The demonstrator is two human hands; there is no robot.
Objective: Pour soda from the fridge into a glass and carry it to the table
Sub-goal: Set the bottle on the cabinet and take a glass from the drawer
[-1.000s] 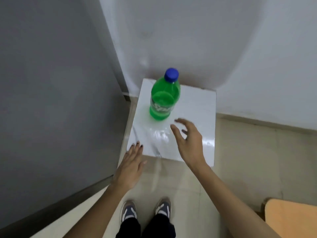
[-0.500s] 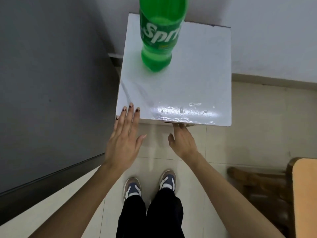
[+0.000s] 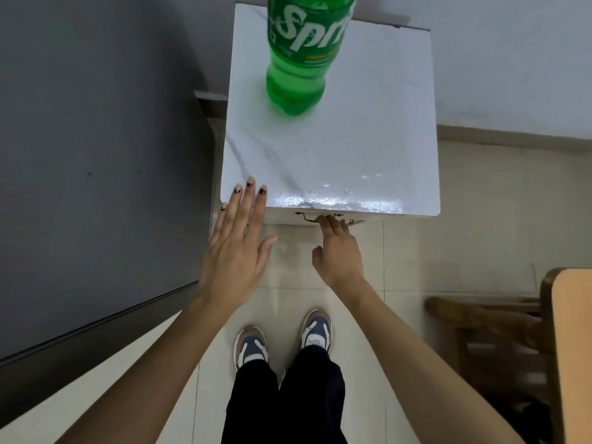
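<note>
A green Sprite bottle (image 3: 302, 59) stands upright on the white top of a small fridge-like cabinet (image 3: 368, 129); its cap is cut off by the frame's top. My left hand (image 3: 237, 245) lies flat and open, fingertips resting on the front left corner of the white top. Below the front edge, my right hand (image 3: 338, 248) has its fingers curled on a thin metal handle (image 3: 330, 217). No glass is in view.
A grey wall (image 3: 96, 155) rises close on the left, and a white wall (image 3: 512, 59) stands behind the cabinet. A wooden table edge (image 3: 573, 347) and a wooden chair (image 3: 487, 328) stand at the right. My feet (image 3: 282, 338) stand on pale floor tiles.
The view has tilted down and closer to the cabinet. My right hand dropped from above the top to the handle under the front edge. My left hand moved onto the front corner.
</note>
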